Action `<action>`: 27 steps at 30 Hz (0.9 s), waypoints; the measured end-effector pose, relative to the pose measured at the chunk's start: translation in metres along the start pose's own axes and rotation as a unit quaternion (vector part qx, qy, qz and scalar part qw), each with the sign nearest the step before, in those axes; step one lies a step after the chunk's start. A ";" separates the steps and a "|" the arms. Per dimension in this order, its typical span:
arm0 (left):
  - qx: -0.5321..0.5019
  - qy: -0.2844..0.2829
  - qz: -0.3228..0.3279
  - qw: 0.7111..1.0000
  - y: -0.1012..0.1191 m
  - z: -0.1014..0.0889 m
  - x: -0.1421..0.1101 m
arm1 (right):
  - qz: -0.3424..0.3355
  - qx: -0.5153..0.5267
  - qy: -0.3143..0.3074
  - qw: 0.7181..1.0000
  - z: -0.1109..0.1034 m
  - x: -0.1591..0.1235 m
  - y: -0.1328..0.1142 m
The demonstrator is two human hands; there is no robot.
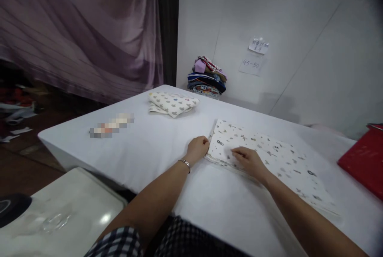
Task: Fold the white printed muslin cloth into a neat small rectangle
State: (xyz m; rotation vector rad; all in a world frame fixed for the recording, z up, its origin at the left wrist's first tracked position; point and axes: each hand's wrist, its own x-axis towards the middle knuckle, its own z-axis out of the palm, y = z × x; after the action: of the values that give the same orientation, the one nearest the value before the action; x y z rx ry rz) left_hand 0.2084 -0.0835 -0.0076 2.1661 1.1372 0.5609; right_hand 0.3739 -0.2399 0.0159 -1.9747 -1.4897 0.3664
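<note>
A folded white cloth (266, 153) with small grey and yellow prints lies flat on the white-covered table (143, 149), its long side running away to the right. My left hand (198, 148) is closed at the cloth's left edge, fingertips curled against the layered corner. Over the near part of the cloth is my right hand (250, 163), its fingers bent and close together; what is under or between them is hidden. Farther back sits a second folded cloth (172, 104), white with grey shapes, apart from both hands.
A blurred-out object (112, 126) lies toward the table's left side. Folded textiles (207, 76) are stacked by the wall beyond the far edge. At right is a red item (365, 157). A pale stool-like surface (80, 205) stands at lower left, below the table edge.
</note>
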 end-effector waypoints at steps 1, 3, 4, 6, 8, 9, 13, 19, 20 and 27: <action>0.008 -0.009 0.002 1.000 0.000 0.000 0.000 | 0.013 0.018 -0.004 1.000 0.009 0.014 -0.008; 0.013 -0.024 0.002 1.000 -0.002 -0.001 0.001 | 0.044 0.037 -0.014 0.998 0.026 0.038 -0.020; 0.011 -0.029 0.001 1.000 -0.003 -0.002 0.002 | 0.059 0.036 -0.022 0.997 0.033 0.048 -0.024; 0.004 -0.039 -0.001 0.999 -0.006 -0.002 0.005 | 0.089 0.019 -0.037 0.995 0.045 0.064 -0.031; -0.004 -0.043 0.003 0.999 -0.009 -0.003 0.007 | 0.115 -0.009 -0.054 0.992 0.053 0.073 -0.034; -0.010 -0.042 0.006 0.999 -0.010 -0.003 0.009 | 0.124 -0.027 -0.059 0.990 0.056 0.077 -0.035; -0.027 -0.033 0.012 0.999 -0.014 -0.001 0.012 | 0.126 -0.100 -0.070 0.984 0.061 0.084 -0.035; -0.022 -0.031 0.008 0.999 -0.015 0.000 0.012 | 0.156 -0.024 -0.101 0.982 0.063 0.087 -0.036; -0.019 -0.031 0.008 0.999 -0.015 0.000 0.012 | 0.162 -0.006 -0.104 0.981 0.063 0.087 -0.037; 0.000 -0.043 0.008 0.999 -0.013 -0.004 0.011 | 0.166 0.089 -0.103 0.977 0.068 0.086 -0.038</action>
State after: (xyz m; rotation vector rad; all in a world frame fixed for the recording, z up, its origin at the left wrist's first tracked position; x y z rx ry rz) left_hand 0.2047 -0.0674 -0.0128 2.1801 1.0746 0.4712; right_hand 0.3344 -0.1315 0.0002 -2.0867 -1.1923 0.8407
